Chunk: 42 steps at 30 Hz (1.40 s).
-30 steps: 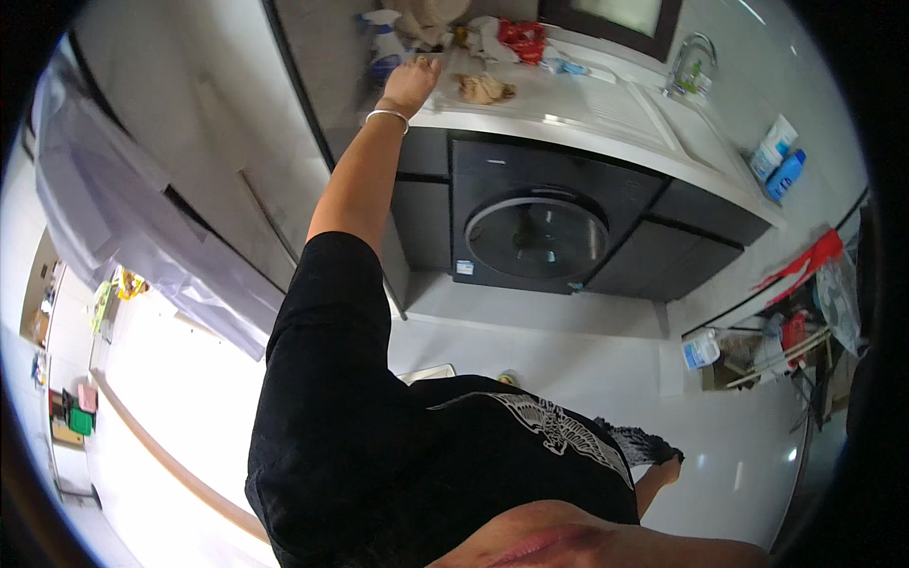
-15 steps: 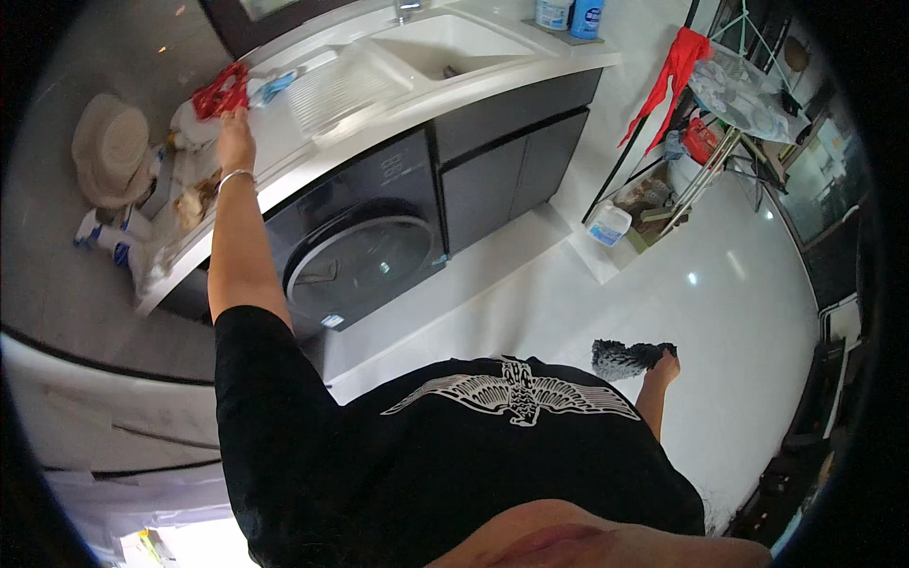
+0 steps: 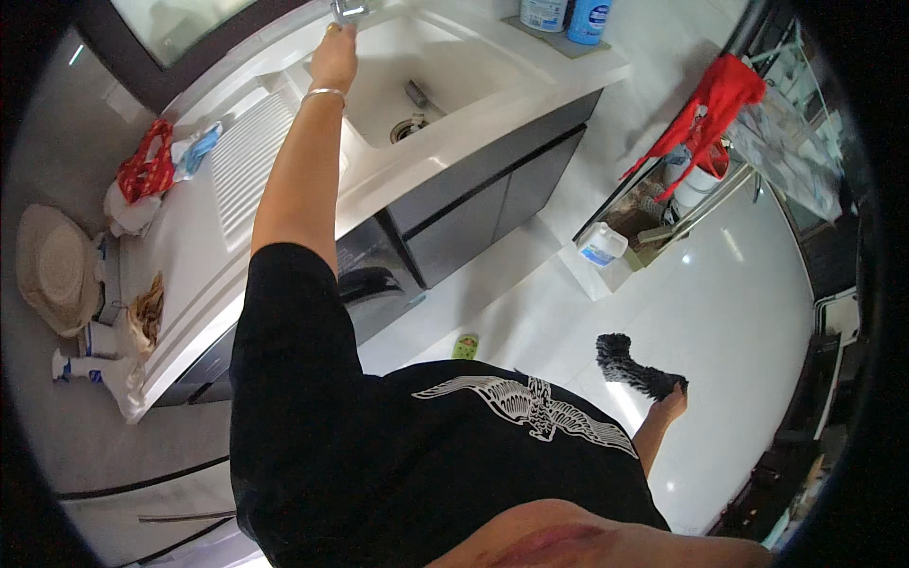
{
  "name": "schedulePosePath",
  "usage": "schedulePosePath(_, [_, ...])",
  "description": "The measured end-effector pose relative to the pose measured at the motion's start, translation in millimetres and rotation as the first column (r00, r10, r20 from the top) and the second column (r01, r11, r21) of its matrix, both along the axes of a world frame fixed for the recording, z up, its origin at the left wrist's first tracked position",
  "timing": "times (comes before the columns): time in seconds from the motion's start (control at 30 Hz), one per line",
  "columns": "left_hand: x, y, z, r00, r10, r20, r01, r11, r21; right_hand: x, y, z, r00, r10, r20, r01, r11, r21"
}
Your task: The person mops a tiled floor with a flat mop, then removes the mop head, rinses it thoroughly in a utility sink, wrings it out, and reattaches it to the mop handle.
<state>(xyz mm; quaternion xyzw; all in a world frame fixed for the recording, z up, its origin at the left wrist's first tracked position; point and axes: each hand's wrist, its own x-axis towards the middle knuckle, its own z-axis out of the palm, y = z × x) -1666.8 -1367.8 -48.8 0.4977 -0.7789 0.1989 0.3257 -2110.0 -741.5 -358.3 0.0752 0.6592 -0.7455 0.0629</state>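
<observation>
My left hand (image 3: 333, 59) reaches over the white sink (image 3: 464, 59), its fingers closed at the chrome faucet (image 3: 349, 10) on the back rim. A silver bracelet circles that wrist. A drain and a small grey object (image 3: 417, 94) show in the basin. Low on the right, above the floor, my right hand (image 3: 672, 405) grips one end of a shaggy black-and-grey cloth (image 3: 632, 367); the rest sticks out away from the fingers. Its exact kind is unclear.
Left of the basin, a ribbed washboard (image 3: 251, 170) adjoins a red bag (image 3: 147, 163), a straw hat (image 3: 59, 270) and a spray bottle (image 3: 80, 367). Bottles (image 3: 589, 21) stand at the back right. Right of the cabinets are a white jug (image 3: 602, 244) and red cloth (image 3: 715, 99).
My left hand has left the red bag and moved right to the faucet. The view has shifted toward the sink. My right hand still holds the shaggy cloth, now angled differently.
</observation>
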Motion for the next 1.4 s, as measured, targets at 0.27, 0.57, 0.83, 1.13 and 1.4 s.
schedulePosePath(0.27, [-43,-129,-85,0.869,-0.107,0.484,-0.155,0.869,0.47,19,-64,16,0.994,-0.032,0.106,0.029,0.999,0.025])
schedulePosePath(0.57, [-39,-177,-76,0.897,-0.111,0.427,-0.148,0.836,0.529,22,-95,64,0.998,0.064,-0.027,-0.067,0.992,-0.105])
schedulePosePath(0.83, [-2,-181,-85,0.76,-0.411,0.504,-0.134,0.659,0.74,-3,-146,148,0.96,0.232,-0.158,-0.257,0.952,-0.166])
schedulePosePath(1.13, [26,-130,-32,0.688,-0.015,-0.726,0.725,-0.046,0.687,-22,-223,204,0.919,0.32,-0.232,-0.375,0.89,-0.258])
schedulePosePath(1.4, [-12,-213,-22,0.774,0.148,-0.615,0.345,0.717,0.606,-42,-308,183,0.919,0.37,-0.134,-0.39,0.902,-0.185])
